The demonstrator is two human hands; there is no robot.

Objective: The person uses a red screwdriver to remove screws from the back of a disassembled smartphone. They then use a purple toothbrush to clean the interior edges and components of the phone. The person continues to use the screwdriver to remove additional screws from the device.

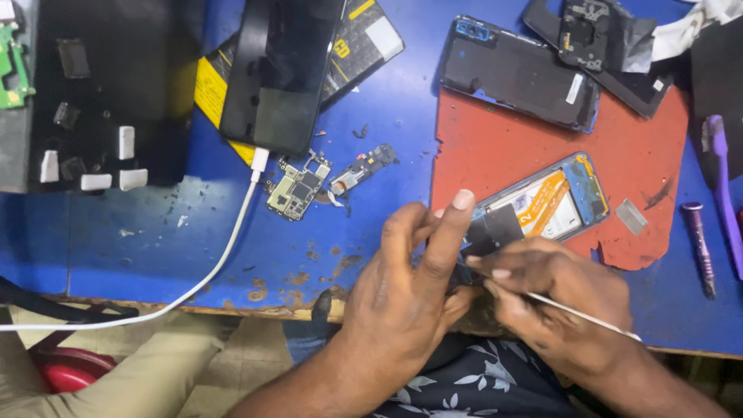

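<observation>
— What is the head view showing at the near edge of the counter [139,240]?

— The opened phone [542,205] is lying tilted on a red mat [503,139], its lower end reaching toward the counter's front edge. The left hand [402,294] is pressing on that lower end, thumb and curled fingers closing on it, one finger sticking up straight. The right hand [557,298] is pinching a thin white tool [580,313], its fingers closing tight around it; the tip is disappearing under the fingers, so whether it is touching the phone cannot be told.

— How much open room is lying around them?

— To the left, bare blue counter is stretching out, crossed only by a white cable [224,248]. To the right, the mat's torn edge is ending near a purple screwdriver [699,248], well apart from the hands.

— And what is crowding in farther back?

— A dark back cover [518,73] is resting on the mat's far side. A small circuit board [296,190] and a loose part [360,169] are sitting just beside each other, near the plugged-in black phone [279,70], which is lying on a yellow and black box [364,46].
</observation>
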